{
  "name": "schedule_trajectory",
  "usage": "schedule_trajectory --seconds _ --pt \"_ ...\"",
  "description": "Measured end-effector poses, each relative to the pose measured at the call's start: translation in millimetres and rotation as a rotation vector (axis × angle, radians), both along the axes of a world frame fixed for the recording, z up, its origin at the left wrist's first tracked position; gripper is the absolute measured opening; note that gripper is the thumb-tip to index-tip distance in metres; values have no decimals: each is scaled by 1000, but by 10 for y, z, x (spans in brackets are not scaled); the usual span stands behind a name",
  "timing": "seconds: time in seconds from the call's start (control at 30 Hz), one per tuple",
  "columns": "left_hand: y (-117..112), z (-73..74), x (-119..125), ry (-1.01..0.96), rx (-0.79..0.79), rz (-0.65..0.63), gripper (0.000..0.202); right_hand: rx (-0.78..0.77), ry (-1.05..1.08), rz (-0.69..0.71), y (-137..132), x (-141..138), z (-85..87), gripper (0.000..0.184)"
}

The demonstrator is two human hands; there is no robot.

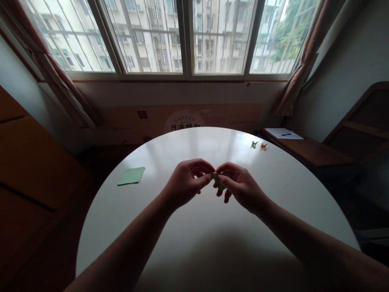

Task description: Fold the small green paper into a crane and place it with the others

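Above the middle of the white round table (194,251), my two hands meet at a small folded piece of green paper (219,181). My left hand (190,178) pinches its left edge between thumb and forefinger. From the other side, my right hand (238,182) grips it with the thumb in front and the fingers behind, its lower fingers hanging loosely curled. Most of the paper is covered by my fingers, so its exact folded shape cannot be made out.
A stack of light green paper squares (131,176) lies at the table's left. Toward the back right stand a small green folded paper figure (254,144) and an orange one (263,146). Beyond the table's right edge, a brown wooden surface (322,152) carries a white sheet (281,133) and a pen (286,134).
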State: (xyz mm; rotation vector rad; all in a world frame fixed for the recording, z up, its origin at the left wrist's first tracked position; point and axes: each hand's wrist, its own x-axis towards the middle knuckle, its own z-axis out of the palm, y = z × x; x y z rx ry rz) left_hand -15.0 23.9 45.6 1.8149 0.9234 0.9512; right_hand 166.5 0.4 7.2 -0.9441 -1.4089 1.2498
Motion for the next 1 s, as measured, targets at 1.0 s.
schedule_trajectory --seconds 1.0 --pt "-111 17 70 -16 9 30 16 276 48 -101 -125 -20 72 7"
